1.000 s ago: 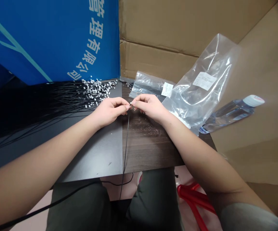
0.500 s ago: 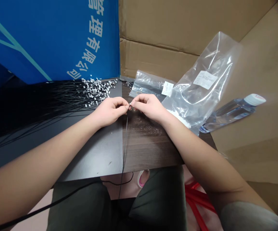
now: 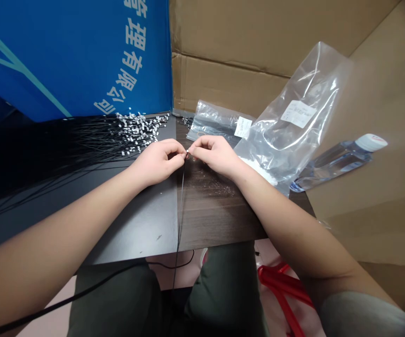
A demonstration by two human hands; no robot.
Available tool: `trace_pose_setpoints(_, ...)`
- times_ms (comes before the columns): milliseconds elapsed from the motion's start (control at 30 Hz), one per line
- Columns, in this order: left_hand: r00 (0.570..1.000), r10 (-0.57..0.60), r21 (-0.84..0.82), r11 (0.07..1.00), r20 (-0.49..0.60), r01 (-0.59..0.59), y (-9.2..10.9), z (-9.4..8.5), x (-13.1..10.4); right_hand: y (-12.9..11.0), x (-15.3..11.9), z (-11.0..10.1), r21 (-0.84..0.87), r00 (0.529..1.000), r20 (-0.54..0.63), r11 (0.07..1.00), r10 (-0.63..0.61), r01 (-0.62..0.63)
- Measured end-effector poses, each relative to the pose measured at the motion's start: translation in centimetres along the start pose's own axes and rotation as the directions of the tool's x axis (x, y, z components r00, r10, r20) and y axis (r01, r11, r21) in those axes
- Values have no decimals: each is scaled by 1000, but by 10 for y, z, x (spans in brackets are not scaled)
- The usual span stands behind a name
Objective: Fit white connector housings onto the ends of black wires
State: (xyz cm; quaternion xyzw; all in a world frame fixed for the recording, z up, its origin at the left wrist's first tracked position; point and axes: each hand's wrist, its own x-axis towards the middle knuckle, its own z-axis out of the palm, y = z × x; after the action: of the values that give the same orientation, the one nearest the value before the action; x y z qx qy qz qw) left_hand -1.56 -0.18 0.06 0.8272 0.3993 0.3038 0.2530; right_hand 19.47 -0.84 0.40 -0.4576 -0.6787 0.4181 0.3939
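In the head view, the end of a thin black cable (image 3: 182,183) is held above the counter (image 3: 142,220), its length hanging past the front edge. It is pinched tight by the left hand's (image 3: 162,160) grip; its small white tip (image 3: 187,151) seems pinched by the right hand's (image 3: 216,154). Light fingertip pressure and a slack cable would probably be best.

Glossy clear plastic bag (image 3: 276,145)

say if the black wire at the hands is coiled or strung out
Strung out: the black wire runs nearly straight from the left hand down past the edge of the table; where it ends I cannot tell.
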Motion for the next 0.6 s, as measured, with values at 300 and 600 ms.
trace_pose_setpoints(300,1000,18,84,996,-25,-16,4,-1,1,3,0,5,34,1000,-21,999,13,-12)
trace_pose_setpoints(600,996,-64,53,996,-56,67,5,1,1,6,2,6,1,998,-43,999,-38,38)
